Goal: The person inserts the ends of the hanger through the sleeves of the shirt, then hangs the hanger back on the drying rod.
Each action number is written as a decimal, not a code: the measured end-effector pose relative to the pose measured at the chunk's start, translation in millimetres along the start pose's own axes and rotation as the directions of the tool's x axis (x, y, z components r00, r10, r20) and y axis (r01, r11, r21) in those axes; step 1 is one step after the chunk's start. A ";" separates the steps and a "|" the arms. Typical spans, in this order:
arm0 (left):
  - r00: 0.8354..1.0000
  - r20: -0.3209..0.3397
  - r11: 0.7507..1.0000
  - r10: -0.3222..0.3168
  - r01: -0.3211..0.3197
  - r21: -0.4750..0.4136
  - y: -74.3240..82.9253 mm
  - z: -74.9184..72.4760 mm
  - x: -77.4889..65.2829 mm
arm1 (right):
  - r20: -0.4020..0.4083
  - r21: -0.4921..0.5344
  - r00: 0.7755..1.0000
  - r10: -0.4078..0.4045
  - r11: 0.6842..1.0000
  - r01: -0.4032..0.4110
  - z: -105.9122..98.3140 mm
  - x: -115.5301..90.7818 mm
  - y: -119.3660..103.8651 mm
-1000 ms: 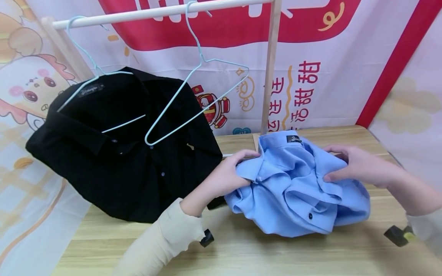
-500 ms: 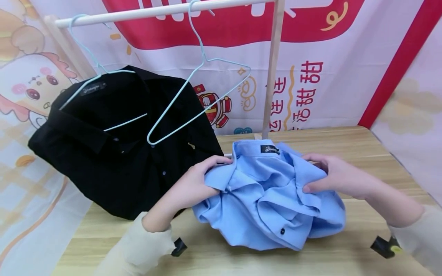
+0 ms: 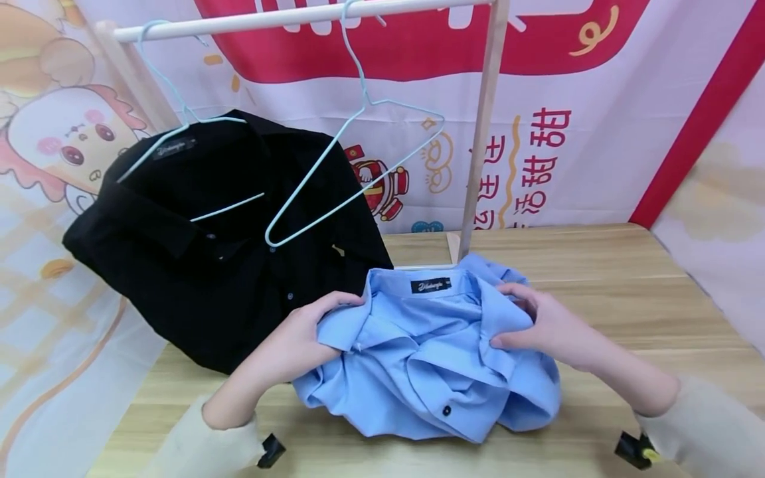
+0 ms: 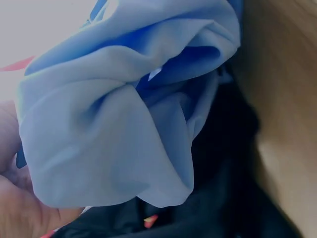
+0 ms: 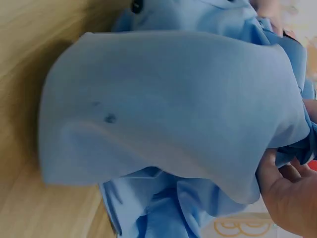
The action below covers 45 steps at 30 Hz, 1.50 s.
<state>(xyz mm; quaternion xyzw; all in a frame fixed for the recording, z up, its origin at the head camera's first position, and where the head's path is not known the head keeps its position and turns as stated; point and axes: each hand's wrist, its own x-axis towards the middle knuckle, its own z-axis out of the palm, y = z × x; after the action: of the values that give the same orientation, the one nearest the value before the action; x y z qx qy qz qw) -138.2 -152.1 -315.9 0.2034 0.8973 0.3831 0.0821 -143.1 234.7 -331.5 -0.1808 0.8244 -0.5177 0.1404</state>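
Observation:
A light blue shirt (image 3: 418, 372) is bunched up between my two hands, its collar and black label facing me in the head view. My left hand (image 3: 301, 342) grips the left side of the collar, with the thumb over the cloth. On the other side my right hand (image 3: 546, 332) pinches the right collar edge between thumb and fingers. Folds of blue cloth (image 4: 99, 134) fill most of the left wrist view. In the right wrist view, a hanging blue panel (image 5: 173, 99) covers much of the frame, and the right hand's fingers hold its edge.
A pale wooden rack (image 3: 299, 18) stands at the back. A bare mint-green hanger (image 3: 325, 159) hangs from it, beside a black shirt (image 3: 197, 279) on another hanger (image 3: 161, 73). Beneath is a wooden table (image 3: 627, 292), with a printed cloth backdrop (image 3: 574, 166) behind.
Both hands have moved left in the view with the blue shirt, keeping hold of its collar. The collar label now faces the camera more squarely. The camera view has shifted slightly.

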 end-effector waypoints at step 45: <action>0.994 -0.030 0.994 -0.108 0.109 0.009 -44.0 5.4 15.4 | 0.174 -0.348 0.984 0.034 0.937 0.029 -22.9 31.0 10.8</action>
<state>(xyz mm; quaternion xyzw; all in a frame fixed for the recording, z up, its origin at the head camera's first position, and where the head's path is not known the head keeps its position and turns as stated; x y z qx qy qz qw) -163.8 -169.5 -351.2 0.1491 0.9101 0.3764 0.0886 -182.1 243.7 -332.9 -0.2470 0.8875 -0.3451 0.1795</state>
